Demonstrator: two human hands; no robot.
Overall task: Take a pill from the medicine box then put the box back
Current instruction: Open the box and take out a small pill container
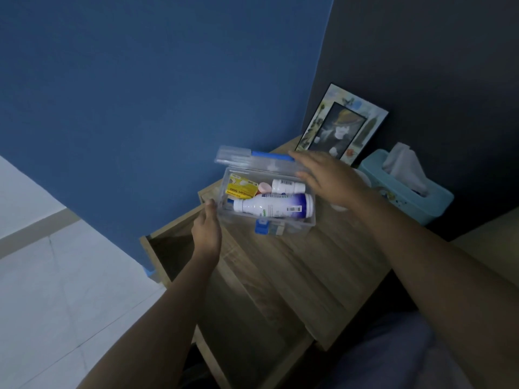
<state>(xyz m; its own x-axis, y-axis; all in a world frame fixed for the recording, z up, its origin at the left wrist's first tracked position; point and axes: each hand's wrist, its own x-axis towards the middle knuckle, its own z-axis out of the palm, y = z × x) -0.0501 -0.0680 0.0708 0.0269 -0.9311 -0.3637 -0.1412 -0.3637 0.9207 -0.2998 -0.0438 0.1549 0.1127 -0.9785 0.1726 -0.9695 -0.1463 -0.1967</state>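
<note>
Box (266, 203) sits open on worktop (309, 262). Our left hand (206, 230) steadies its end wall, grip loose; right hand (327, 179) props lid (252, 160), fingers spread, exposing bottles (273, 206).

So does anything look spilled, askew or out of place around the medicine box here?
Nothing spilled. The clear medicine box sits on the wooden nightstand with its lid tipped up; bottles and a yellow packet lie jumbled inside. The nightstand drawer is pulled out. The picture frame leans against the wall.
</note>
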